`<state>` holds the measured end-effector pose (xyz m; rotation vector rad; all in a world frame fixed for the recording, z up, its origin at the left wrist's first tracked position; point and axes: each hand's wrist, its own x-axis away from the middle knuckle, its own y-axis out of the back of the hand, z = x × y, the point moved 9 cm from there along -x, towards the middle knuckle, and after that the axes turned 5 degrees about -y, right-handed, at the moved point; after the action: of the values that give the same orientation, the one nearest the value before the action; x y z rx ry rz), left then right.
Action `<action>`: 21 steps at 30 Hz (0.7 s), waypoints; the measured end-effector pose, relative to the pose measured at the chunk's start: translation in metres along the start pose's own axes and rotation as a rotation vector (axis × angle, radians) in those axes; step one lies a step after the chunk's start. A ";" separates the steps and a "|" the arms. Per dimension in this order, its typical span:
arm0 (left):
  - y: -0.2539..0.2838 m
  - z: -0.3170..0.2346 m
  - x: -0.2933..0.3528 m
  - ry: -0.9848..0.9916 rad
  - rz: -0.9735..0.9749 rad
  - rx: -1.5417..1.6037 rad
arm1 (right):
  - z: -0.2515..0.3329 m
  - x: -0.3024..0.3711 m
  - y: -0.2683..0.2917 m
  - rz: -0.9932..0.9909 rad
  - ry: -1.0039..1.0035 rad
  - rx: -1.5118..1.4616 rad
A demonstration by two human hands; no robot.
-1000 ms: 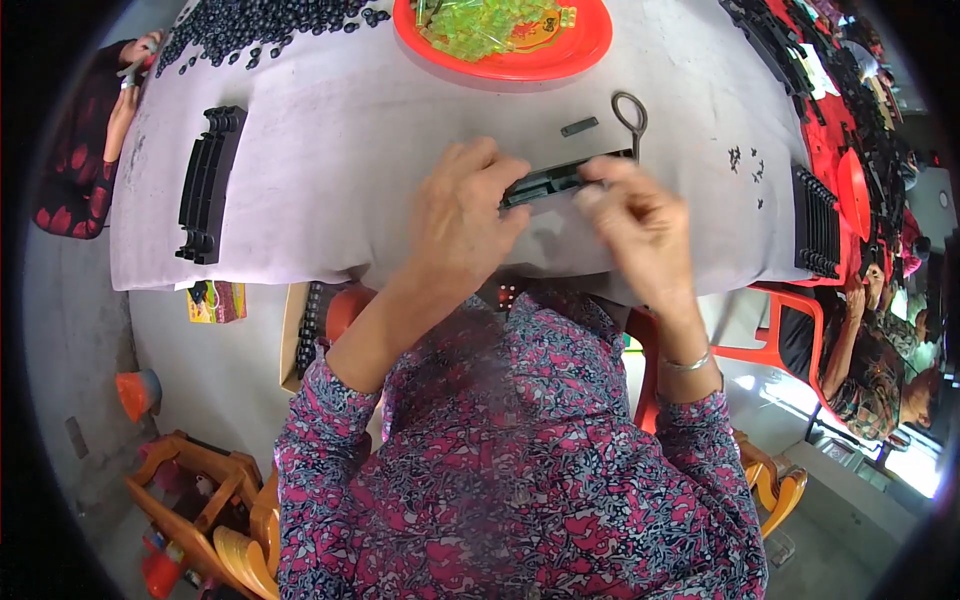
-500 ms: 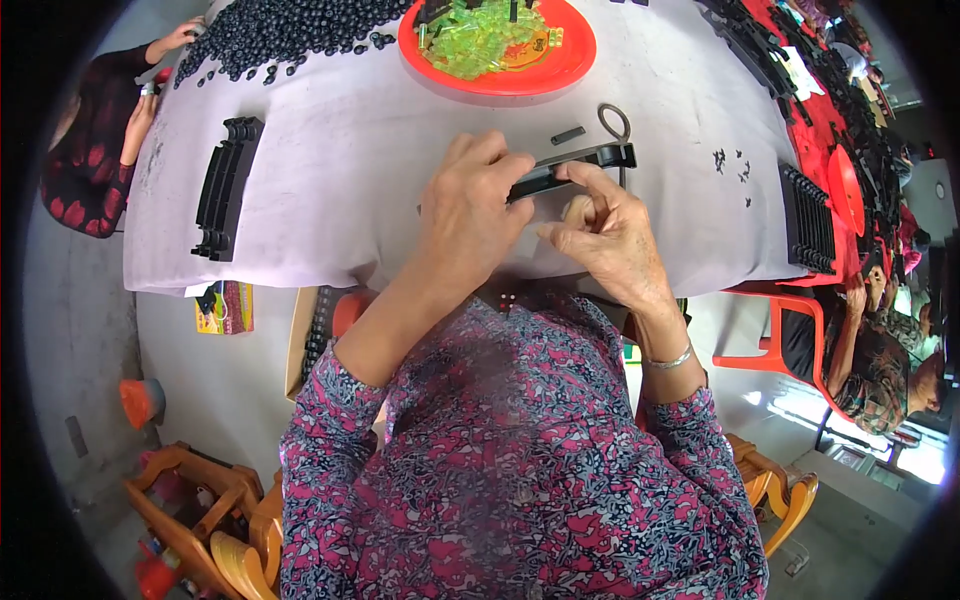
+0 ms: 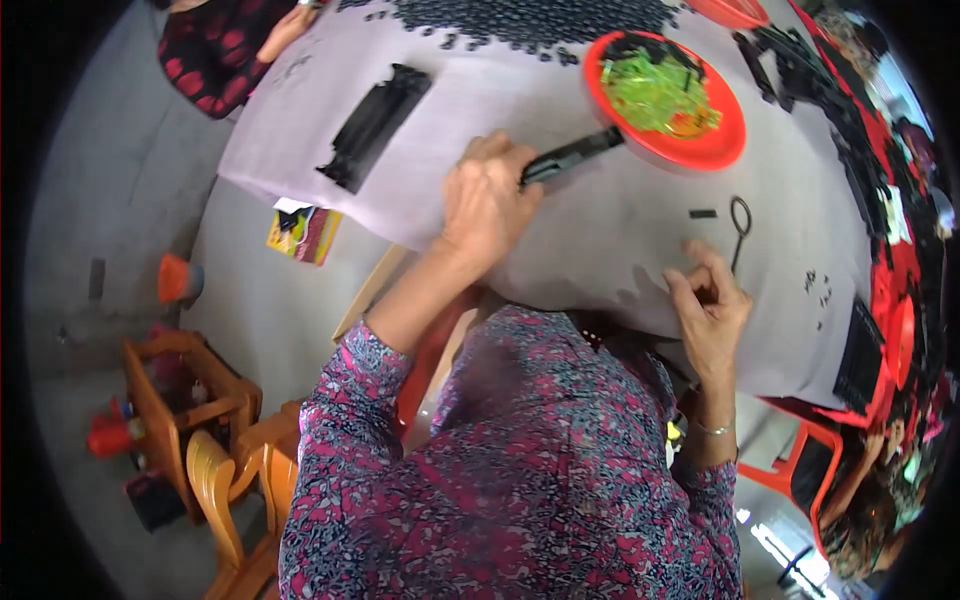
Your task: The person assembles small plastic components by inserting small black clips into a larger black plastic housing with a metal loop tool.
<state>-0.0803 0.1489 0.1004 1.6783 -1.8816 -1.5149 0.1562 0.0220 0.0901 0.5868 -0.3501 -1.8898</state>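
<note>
My left hand (image 3: pixel 487 200) is closed around one end of a long, narrow black plastic part (image 3: pixel 570 158). The part points right and away from me, and its far end comes close to the rim of a red plate (image 3: pixel 735 150) with translucent green pieces (image 3: pixel 655 92) on it. My right hand (image 3: pixel 708 310) hovers low over the cloth, its thumb and index finger apart and the other fingers curled. I see nothing between its fingertips. Beside it lies a thin metal tool with a ring handle (image 3: pixel 740 215); its lower end is hidden by the hand. A small dark bar (image 3: pixel 703 213) rests left of the ring.
Black beads (image 3: pixel 530 22) are heaped along the far side of the cloth-covered table (image 3: pixel 590 235). A black slotted tray (image 3: pixel 375 127) lies at left. Tiny black pieces (image 3: pixel 820 288) and a stack of black parts (image 3: pixel 860 355) are at right. Another person's hand (image 3: pixel 287 30) is at the far left.
The view has swung left. My right hand has come off the black part and moved away to the right. My left hand still holds the part, now nearer the red plate.
</note>
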 end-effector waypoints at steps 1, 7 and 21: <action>0.006 0.021 0.002 0.011 -0.012 -0.022 | -0.005 0.002 -0.001 0.058 -0.021 0.100; 0.056 0.119 0.014 0.267 -0.083 -0.424 | -0.033 0.016 -0.011 0.101 -0.095 0.037; 0.051 0.151 0.007 0.307 -0.233 -0.494 | -0.029 0.023 -0.028 0.173 -0.089 0.076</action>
<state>-0.2218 0.2162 0.0680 1.7946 -1.0795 -1.5300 0.1434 0.0121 0.0468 0.5072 -0.5164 -1.7457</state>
